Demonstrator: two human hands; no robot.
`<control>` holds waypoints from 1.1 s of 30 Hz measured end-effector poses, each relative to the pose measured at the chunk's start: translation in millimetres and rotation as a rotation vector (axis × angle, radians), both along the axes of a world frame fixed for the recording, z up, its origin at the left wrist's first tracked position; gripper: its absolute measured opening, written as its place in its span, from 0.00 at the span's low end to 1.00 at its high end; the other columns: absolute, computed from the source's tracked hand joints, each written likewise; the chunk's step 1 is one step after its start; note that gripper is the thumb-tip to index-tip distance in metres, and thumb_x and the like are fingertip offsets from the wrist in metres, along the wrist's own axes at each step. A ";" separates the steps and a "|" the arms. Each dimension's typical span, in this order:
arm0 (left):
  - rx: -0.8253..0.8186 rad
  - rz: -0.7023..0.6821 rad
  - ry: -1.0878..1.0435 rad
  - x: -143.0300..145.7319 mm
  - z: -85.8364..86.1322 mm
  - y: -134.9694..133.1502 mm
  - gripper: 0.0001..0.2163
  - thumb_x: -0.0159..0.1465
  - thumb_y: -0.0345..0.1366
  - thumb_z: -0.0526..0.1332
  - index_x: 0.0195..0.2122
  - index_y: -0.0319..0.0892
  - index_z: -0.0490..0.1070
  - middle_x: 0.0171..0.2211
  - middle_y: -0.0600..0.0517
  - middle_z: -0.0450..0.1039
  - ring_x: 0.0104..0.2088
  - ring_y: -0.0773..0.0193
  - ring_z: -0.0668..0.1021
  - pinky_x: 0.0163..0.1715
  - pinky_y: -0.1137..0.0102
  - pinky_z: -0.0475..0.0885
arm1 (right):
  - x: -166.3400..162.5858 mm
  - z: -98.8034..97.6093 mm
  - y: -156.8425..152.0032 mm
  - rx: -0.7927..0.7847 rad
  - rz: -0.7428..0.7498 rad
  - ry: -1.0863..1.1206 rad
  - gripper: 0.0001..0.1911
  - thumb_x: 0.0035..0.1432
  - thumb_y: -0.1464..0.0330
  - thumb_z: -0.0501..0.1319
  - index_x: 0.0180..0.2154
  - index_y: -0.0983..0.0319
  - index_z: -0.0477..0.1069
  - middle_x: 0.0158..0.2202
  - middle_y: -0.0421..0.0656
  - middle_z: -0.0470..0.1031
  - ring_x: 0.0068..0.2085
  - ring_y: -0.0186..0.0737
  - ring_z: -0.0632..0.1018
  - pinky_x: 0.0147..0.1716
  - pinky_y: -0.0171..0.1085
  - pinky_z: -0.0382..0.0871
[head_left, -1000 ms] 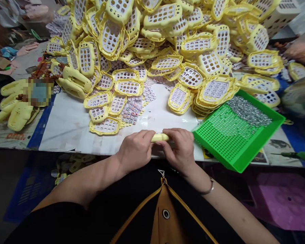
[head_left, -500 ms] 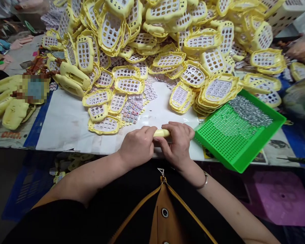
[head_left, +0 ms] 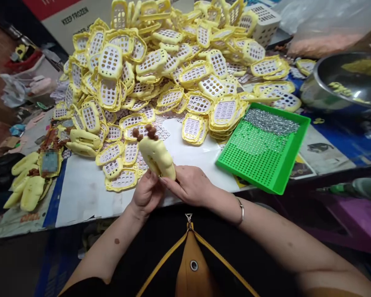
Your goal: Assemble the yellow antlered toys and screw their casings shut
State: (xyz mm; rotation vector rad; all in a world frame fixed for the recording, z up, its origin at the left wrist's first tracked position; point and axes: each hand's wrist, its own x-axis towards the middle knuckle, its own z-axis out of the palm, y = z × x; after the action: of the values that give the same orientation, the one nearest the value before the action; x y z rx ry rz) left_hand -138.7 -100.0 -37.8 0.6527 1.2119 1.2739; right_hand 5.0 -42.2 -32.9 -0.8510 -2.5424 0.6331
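Note:
Between my two hands a yellow plastic toy phone casing is held up, its solid outer side facing me and two brown antler-like pieces sticking out of its far end. My left hand grips the lower left edge of the casing. My right hand is closed on its lower right side, the thumb near the bottom end. Beyond the hands, several yellow casings with white perforated inserts lie on a white sheet.
A green perforated tray with a heap of small screws sits to the right. Behind is a big pile of yellow casings. Solid yellow casings lie at far left. A metal bowl and a screwdriver tool are at right.
The casing, earlier mostly covered by both hands low near the table edge, is now raised and tilted, showing its back and brown antlers. The view has shifted, bringing the bowl further in.

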 end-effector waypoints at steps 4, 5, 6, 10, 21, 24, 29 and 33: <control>0.098 0.017 -0.122 -6.3 1.8 0.1 0.22 0.52 0.53 0.66 0.45 0.48 0.71 0.47 0.50 0.75 0.51 0.55 0.75 0.56 0.53 0.67 | -1.8 11.4 -6.1 0.051 0.090 -0.198 0.29 0.65 0.52 0.44 0.29 0.65 0.73 0.23 0.49 0.77 0.23 0.41 0.75 0.20 0.36 0.54; 0.101 0.052 -0.184 -7.0 1.6 0.4 0.20 0.52 0.51 0.67 0.42 0.47 0.73 0.41 0.51 0.76 0.47 0.56 0.77 0.55 0.52 0.67 | -2.3 12.8 -8.9 0.062 0.113 -0.242 0.31 0.65 0.52 0.43 0.29 0.66 0.74 0.23 0.51 0.77 0.24 0.43 0.76 0.20 0.36 0.54; 0.095 0.092 -0.244 -6.9 1.0 0.8 0.17 0.51 0.49 0.69 0.38 0.46 0.73 0.36 0.53 0.77 0.42 0.58 0.79 0.55 0.52 0.67 | -3.0 13.6 -11.8 0.067 0.124 -0.277 0.32 0.65 0.52 0.43 0.30 0.68 0.74 0.23 0.53 0.77 0.24 0.45 0.77 0.20 0.36 0.54; 0.024 0.207 -0.369 -4.2 -3.9 1.1 0.15 0.49 0.43 0.72 0.33 0.42 0.73 0.28 0.55 0.75 0.32 0.64 0.78 0.51 0.53 0.71 | -4.3 14.3 -15.8 -0.005 0.128 -0.355 0.34 0.65 0.51 0.41 0.31 0.70 0.74 0.25 0.56 0.78 0.28 0.49 0.80 0.22 0.37 0.59; -0.039 0.071 -0.276 -0.7 4.0 1.2 0.17 0.43 0.38 0.74 0.32 0.42 0.73 0.29 0.55 0.73 0.29 0.69 0.75 0.33 0.74 0.72 | -1.9 20.8 -9.3 0.071 0.077 -0.272 0.30 0.67 0.56 0.40 0.32 0.70 0.72 0.26 0.55 0.77 0.28 0.45 0.78 0.22 0.37 0.56; -0.050 0.122 -0.292 0.8 1.9 2.7 0.16 0.42 0.38 0.75 0.31 0.43 0.73 0.29 0.56 0.73 0.29 0.69 0.75 0.33 0.74 0.72 | 0.0 19.1 -8.5 0.087 0.049 -0.281 0.32 0.67 0.54 0.39 0.33 0.69 0.71 0.26 0.55 0.77 0.28 0.45 0.78 0.21 0.37 0.55; 0.045 0.178 -0.506 5.8 5.3 7.2 0.17 0.45 0.45 0.73 0.31 0.43 0.72 0.28 0.56 0.71 0.29 0.69 0.74 0.43 0.66 0.73 | 6.6 16.8 -8.8 0.095 0.053 -0.287 0.33 0.63 0.47 0.41 0.37 0.67 0.70 0.27 0.53 0.78 0.27 0.47 0.78 0.21 0.36 0.56; 0.066 0.151 -0.599 11.6 12.3 9.8 0.18 0.45 0.43 0.74 0.32 0.43 0.71 0.28 0.57 0.69 0.29 0.70 0.73 0.50 0.60 0.71 | 4.2 6.7 -15.3 0.127 0.086 -0.205 0.32 0.66 0.52 0.38 0.34 0.68 0.71 0.27 0.55 0.78 0.26 0.47 0.78 0.21 0.37 0.57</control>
State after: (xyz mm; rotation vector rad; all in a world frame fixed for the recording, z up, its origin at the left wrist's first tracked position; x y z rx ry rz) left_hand -127.1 -90.2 -25.5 0.1950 0.7330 1.5000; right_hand 9.2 -57.5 -26.2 -0.8028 -2.7819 0.4231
